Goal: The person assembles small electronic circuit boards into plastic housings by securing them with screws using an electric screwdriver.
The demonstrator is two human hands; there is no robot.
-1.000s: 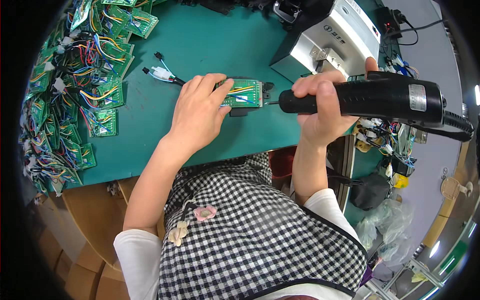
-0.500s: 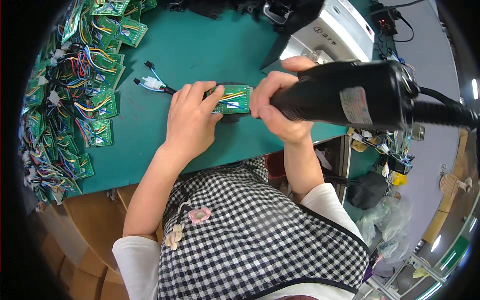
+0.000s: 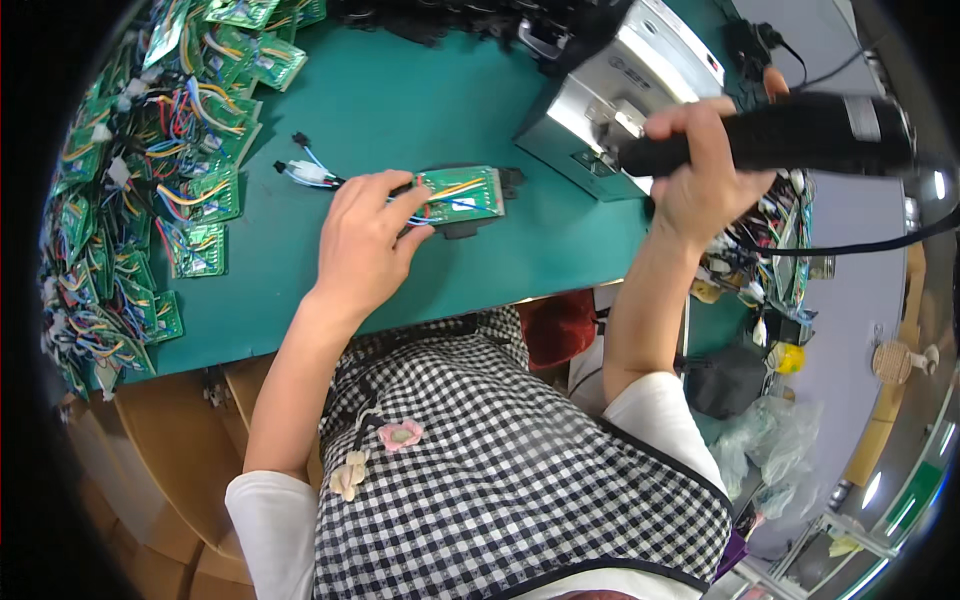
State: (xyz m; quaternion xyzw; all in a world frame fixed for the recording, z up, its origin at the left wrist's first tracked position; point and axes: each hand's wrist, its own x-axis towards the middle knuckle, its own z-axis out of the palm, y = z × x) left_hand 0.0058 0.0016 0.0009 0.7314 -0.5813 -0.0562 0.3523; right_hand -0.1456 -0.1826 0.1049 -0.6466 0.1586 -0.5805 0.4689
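Observation:
A green circuit board (image 3: 478,186) with yellow and blue wires sits in a black plastic housing (image 3: 460,230) on the table. My left hand (image 3: 365,240) grips its left end, thumb and fingers closed over the edge. From beneath that hand a cable with white and black connectors (image 3: 308,173) sticks out to the left. My right hand (image 3: 700,190) is wrapped round a black electric screwdriver (image 3: 800,138), away from the board. The screwdriver's front end is close to the face of a silver screw feeder (image 3: 655,65); its bit is hard to make out.
Many wired green boards (image 3: 205,190) are heaped along the left of the green table (image 3: 400,90). Black plastic parts (image 3: 440,15) lie at the far edge. More wired parts (image 3: 785,225) and clear plastic bags (image 3: 765,440) are at the right. The screwdriver's black cord (image 3: 850,248) trails rightward.
My right hand has lifted the electric screwdriver off the board's right end and carried it right and away to the screw feeder. My left hand stays on the board.

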